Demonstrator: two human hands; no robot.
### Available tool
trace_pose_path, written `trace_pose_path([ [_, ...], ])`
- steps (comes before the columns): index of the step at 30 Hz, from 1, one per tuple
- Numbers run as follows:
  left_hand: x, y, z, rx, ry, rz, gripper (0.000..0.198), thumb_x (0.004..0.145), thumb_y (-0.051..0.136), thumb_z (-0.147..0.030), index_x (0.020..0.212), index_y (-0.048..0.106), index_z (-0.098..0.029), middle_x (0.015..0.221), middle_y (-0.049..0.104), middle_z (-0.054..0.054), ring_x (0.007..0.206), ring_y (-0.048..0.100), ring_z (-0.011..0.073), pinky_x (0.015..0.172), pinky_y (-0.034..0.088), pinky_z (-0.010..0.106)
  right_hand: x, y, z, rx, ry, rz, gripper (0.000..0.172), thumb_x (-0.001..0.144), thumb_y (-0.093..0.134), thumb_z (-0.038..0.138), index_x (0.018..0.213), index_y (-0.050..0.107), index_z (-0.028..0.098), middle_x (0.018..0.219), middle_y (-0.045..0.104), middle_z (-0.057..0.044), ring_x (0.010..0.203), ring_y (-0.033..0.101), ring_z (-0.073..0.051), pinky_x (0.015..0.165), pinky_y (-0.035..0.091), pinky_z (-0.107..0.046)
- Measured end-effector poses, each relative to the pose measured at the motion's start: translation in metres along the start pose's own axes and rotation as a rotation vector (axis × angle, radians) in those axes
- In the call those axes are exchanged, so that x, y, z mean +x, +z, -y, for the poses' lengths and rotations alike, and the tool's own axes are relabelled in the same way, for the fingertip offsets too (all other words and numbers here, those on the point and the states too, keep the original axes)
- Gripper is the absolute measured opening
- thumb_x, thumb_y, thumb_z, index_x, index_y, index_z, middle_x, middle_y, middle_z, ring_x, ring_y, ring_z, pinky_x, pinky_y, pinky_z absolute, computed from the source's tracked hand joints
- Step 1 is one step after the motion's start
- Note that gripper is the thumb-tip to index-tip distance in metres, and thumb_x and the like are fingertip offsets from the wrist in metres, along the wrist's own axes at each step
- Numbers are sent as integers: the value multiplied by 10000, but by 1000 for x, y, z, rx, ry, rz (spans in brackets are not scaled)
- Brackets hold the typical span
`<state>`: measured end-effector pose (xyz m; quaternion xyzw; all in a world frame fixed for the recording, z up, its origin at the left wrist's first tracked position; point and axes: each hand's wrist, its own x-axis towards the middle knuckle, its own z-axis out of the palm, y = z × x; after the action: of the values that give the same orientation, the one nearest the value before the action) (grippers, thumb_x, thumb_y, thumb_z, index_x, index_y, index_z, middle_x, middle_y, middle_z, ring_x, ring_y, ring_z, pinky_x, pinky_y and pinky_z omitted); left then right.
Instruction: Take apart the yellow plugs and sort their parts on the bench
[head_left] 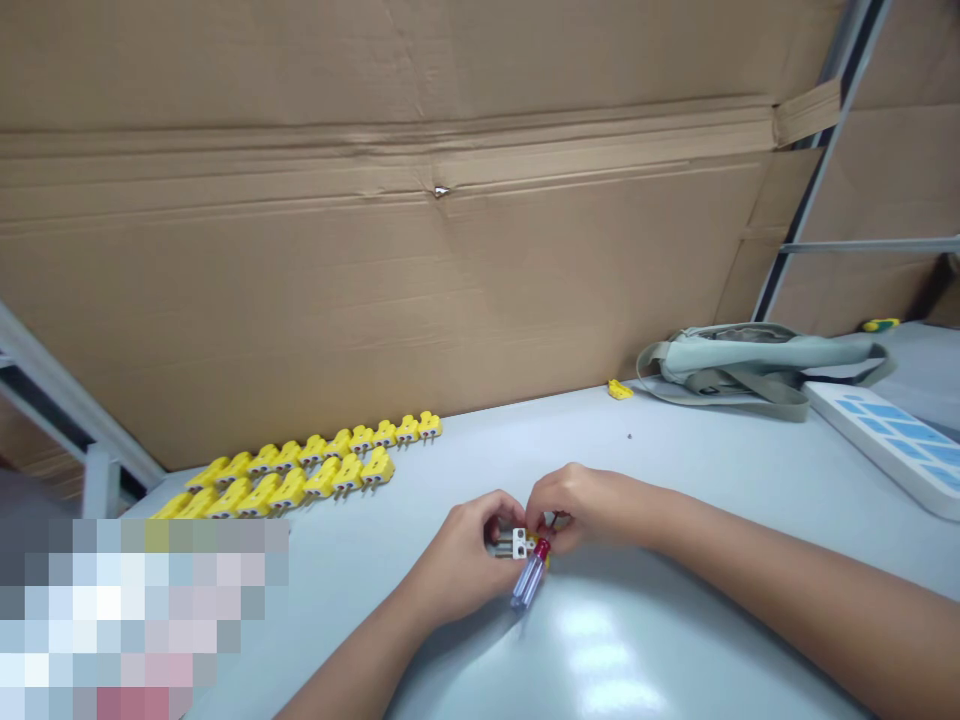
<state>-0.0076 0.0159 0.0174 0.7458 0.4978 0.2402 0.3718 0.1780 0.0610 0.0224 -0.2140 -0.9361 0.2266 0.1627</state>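
My left hand (480, 550) is closed around an electrical plug (519, 543), with its white face and metal pins pointing left. A bit of yellow housing shows at the plug's right side. Across it lies a screwdriver (529, 577) with a clear purplish handle and a red collar, the handle slanting down toward me. My right hand (574, 505) has its fingers closed at the screwdriver's dark shaft, just above the collar. The fingers hide the tip and anything small held there. Both hands are close together above the table.
Two rows of yellow plugs (289, 490) stand at the back left of the pale table (337, 620). A loose yellow piece (619, 389) lies near the cardboard wall (420, 300). At the right are a pale green bag (750, 360) and a white-and-blue panel (892, 440).
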Motion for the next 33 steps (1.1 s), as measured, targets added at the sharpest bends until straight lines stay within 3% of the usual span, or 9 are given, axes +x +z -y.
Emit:
trace_pose_path([
  [10, -2, 0, -7, 44, -7, 25, 160, 632, 639, -241, 780, 613, -185, 622, 439, -52, 596, 360, 107, 537, 301, 221, -2, -4, 6, -162, 8, 63, 136, 658, 693, 121, 776, 646, 169, 777, 609, -16, 657, 543, -104, 469, 317, -172],
  [15, -3, 0, -6, 126, 21, 11, 196, 635, 660, -325, 786, 663, -199, 689, 499, -17, 642, 438, 132, 584, 356, 243, -5, -10, 11, -296, -72, 138, 99, 669, 673, 77, 723, 633, 150, 760, 618, -20, 615, 532, -94, 434, 258, -178],
  [18, -4, 1, -7, 137, 35, 13, 228, 638, 665, -348, 818, 674, -208, 721, 526, -5, 655, 468, 138, 604, 380, 251, -8, -16, 8, -278, -109, 95, 72, 685, 659, 91, 713, 632, 151, 758, 617, -20, 612, 525, -91, 454, 283, -179],
  [20, -5, 1, -7, 141, 59, 21, 202, 651, 652, -321, 815, 664, -205, 734, 542, -5, 660, 473, 136, 612, 384, 249, -9, -24, 2, -209, -93, 0, 72, 679, 647, 92, 717, 636, 152, 737, 615, -14, 613, 520, -88, 508, 339, -178],
  [22, -5, 0, -7, 137, 67, 28, 185, 651, 644, -281, 819, 648, -202, 757, 556, -7, 671, 476, 133, 619, 387, 243, -12, -36, -9, -166, 0, -131, 104, 647, 625, 72, 711, 642, 152, 673, 602, 3, 577, 495, -82, 540, 361, -181],
  [26, -4, -1, -8, 126, 58, 39, 174, 660, 630, -263, 822, 625, -199, 795, 573, -7, 700, 485, 137, 638, 395, 240, -25, -66, -40, -214, 408, -323, 142, 631, 563, 118, 727, 659, 161, 528, 530, 35, 477, 412, -83, 466, 301, -194],
  [29, -3, -1, -8, 137, 55, 44, 167, 667, 623, -267, 821, 618, -202, 792, 573, -9, 704, 483, 139, 644, 395, 242, -38, -80, -64, -236, 545, -298, 163, 642, 551, 182, 750, 671, 158, 564, 572, 14, 488, 432, -97, 466, 303, -207],
  [33, -2, -1, -8, 145, 37, 53, 158, 675, 612, -265, 820, 611, -202, 778, 568, -12, 681, 473, 136, 625, 388, 239, -45, -78, -84, -233, 529, -212, 175, 652, 558, 213, 747, 696, 160, 629, 636, -20, 542, 490, -124, 499, 334, -218],
])
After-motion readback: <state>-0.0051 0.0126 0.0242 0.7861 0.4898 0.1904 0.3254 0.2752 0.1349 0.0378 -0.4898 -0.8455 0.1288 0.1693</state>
